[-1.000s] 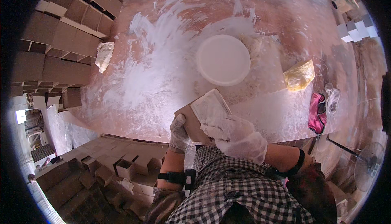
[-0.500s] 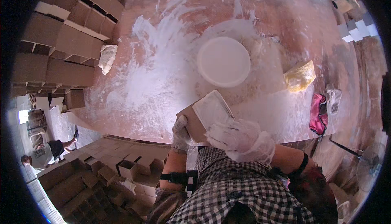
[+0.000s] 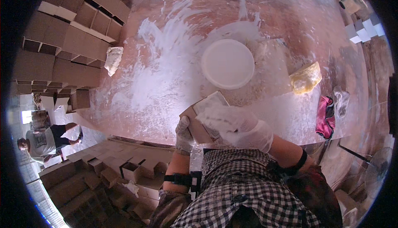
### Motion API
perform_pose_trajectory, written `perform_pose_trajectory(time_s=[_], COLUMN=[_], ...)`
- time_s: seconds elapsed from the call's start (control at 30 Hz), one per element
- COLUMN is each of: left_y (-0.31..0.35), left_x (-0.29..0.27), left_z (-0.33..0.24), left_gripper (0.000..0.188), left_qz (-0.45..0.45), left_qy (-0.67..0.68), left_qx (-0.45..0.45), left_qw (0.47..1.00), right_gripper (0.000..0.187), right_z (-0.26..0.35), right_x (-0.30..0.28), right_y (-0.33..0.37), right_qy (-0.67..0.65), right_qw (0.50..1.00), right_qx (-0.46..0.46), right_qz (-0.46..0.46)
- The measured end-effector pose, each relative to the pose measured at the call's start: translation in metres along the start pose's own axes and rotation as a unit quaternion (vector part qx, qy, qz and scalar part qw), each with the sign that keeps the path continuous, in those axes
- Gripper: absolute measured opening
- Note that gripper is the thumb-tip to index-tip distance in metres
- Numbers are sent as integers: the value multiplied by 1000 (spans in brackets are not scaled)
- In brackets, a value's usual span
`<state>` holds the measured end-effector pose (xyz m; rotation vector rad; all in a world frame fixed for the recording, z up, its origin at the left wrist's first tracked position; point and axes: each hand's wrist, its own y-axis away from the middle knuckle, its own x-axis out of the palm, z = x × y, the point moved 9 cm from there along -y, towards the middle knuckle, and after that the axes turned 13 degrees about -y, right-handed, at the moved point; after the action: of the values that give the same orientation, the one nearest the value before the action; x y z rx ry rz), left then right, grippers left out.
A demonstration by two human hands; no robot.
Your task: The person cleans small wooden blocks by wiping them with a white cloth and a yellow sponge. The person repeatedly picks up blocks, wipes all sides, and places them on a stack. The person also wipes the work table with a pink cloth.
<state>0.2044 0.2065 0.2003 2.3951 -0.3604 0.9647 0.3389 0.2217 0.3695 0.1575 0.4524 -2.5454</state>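
My left hand (image 3: 183,132), in a pale knit glove, grips the left edge of a small brown cardboard box (image 3: 194,122), its thumb along the near side. The box is tilted above the table's near edge, with a whitish sheet (image 3: 215,99) on its upper face. My right hand (image 3: 238,127), in a loose white translucent glove, lies across that face with its fingers stretched out to the left. It hides much of the box, and its fingertips are slightly blurred. Just beyond stands a round white tub (image 3: 228,64), white inside.
White smears cover the reddish table (image 3: 157,83). Stacked cardboard boxes (image 3: 74,37) line the left. A crumpled yellow bag (image 3: 306,78) and a red pouch (image 3: 325,117) lie to the right. More open cartons (image 3: 130,170) stand below left, where another person (image 3: 45,143) is seen.
My right hand has slid up and left over the box's upper face, covering more of it. My left hand keeps its grip. The other person has come further into view.
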Motion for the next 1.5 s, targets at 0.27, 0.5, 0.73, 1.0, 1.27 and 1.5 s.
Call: perform_pose_trajectory(time_s=[0.27, 0.5, 0.73, 1.0, 1.27, 1.5], left_y=[-1, 3, 1, -7, 4, -10], left_x=[4, 0, 1, -8, -50, -67], left_z=[1, -6, 0, 3, 29, 36], left_gripper=[96, 98, 96, 88, 73, 52], left_qz=[22, 0, 3, 8, 13, -29], left_qy=[17, -36, -9, 34, -44, -30], left_qx=[3, 25, 37, 62, 37, 97], left_qw=[1000, 999, 999, 998, 998, 994], right_gripper=[49, 35, 39, 31, 32, 43], right_z=[5, -21, -49, -76, -115, -135], right_x=[16, 1, 8, 9, 21, -39], right_y=[16, 24, 21, 11, 38, 66], right_qy=[73, -64, -30, -32, -168, -204], right_qw=[997, 989, 910, 913, 903, 878], right_qx=[13, 131, 398, 356, 319, 422], right_qz=[39, -23, 110, 197, 235, 95])
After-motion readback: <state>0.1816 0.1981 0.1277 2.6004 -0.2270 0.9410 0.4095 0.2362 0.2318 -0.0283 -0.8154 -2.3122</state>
